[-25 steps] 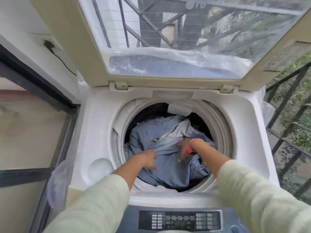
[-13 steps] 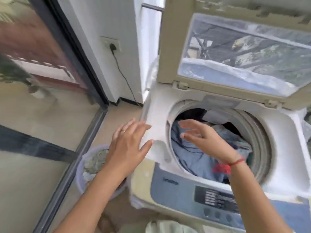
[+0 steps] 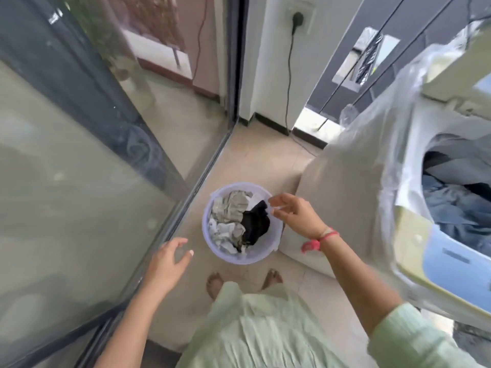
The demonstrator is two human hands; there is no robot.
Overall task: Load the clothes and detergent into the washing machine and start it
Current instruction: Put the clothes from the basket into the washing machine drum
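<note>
Basket (image 3: 240,260) on floor, just left of washer (image 3: 345,197), holding grey and white clothes (image 3: 231,208) plus black garment (image 3: 255,225) at right side. Right hand (image 3: 295,216) above basket's right rim, fingers spread wide, holding nothing; red thread (image 3: 328,236) at wrist. Left hand (image 3: 167,261) near-left of basket, apart from it, fingers loosely spread, empty. Blue clothes (image 3: 457,208) inside washer drum, far right. Control panel (image 3: 457,261) along near edge. Glass door (image 3: 79,181) at left. Plug (image 3: 297,17) in wall socket, far centre.
</note>
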